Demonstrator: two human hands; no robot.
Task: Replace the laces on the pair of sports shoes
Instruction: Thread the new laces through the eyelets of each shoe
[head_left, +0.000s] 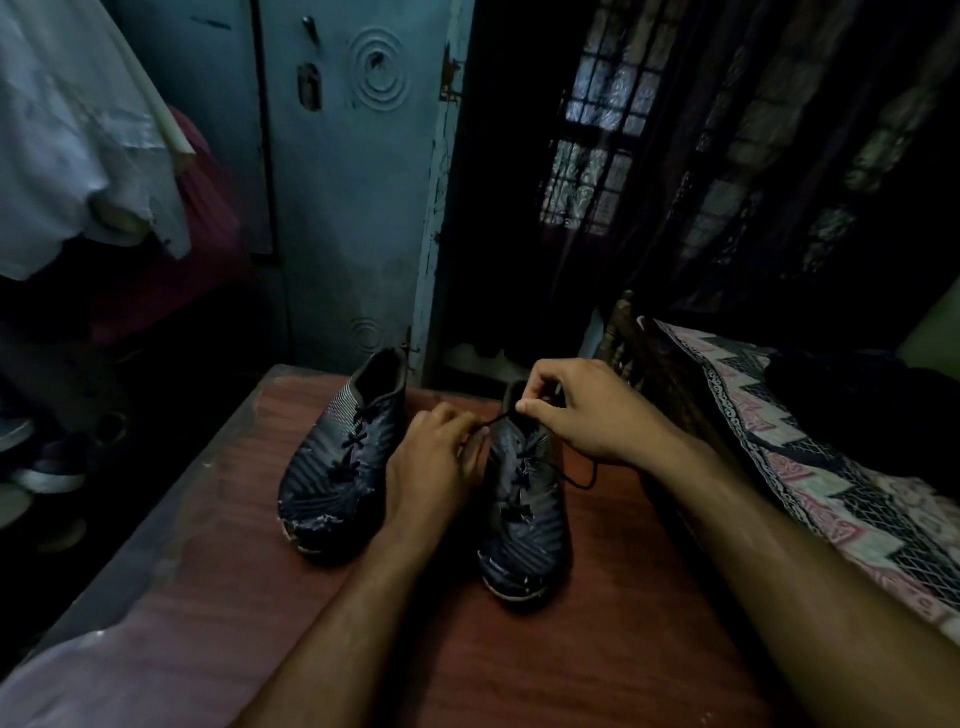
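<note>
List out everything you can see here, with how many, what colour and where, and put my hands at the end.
Dark patterned sports shoes: 2, black-grey, side by side on the table, toes toward the camera; left shoe, right shoe.
Thin black lace: 1, on the right shoe, its loose end trailing onto the table.
Reddish-brown wooden table: 1, centre foreground.
Blue-grey metal door: 1, behind the table.
Barred window: 1, dark, upper right, behind a sheer curtain.
Patterned pink-and-black cloth: 1, right.
Pale hanging cloth: 1, upper left.
Left hand: 1, between the shoes, pinching the lace.
Right hand: 1, over the right shoe's opening, pinching the lace.
</note>
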